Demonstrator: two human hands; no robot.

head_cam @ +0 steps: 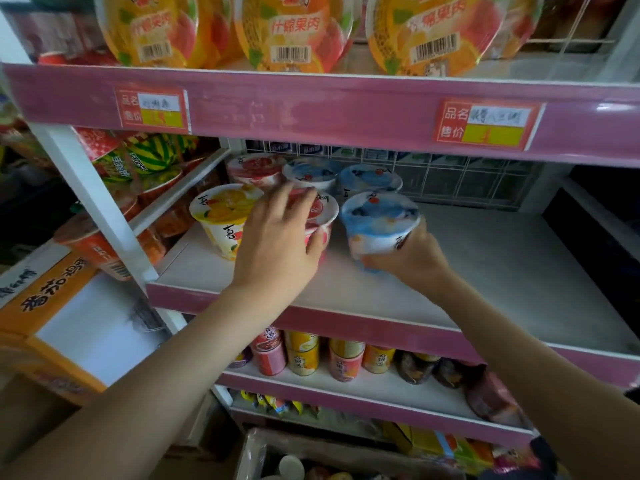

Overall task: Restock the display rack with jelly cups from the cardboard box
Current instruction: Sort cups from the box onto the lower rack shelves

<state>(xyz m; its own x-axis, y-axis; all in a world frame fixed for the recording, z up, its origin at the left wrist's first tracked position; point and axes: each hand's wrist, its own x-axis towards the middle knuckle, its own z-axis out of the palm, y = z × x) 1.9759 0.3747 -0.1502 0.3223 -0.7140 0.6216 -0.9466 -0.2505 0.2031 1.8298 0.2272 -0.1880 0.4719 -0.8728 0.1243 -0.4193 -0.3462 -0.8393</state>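
On the rack's middle shelf [502, 271], from the left: a yellow jelly cup [225, 216] stands upright near the front edge. Just beside it, the left hand [277, 244] grips a pink jelly cup [323, 211], fingers spread over its lid and thumb against its side. Right of that, the right hand [415, 261] is curled round the base of a blue jelly cup [379, 223], holding it tilted. Three more cups [370, 178] stand behind. Below, at the bottom edge, an open cardboard box [252, 452] shows, its contents blurred.
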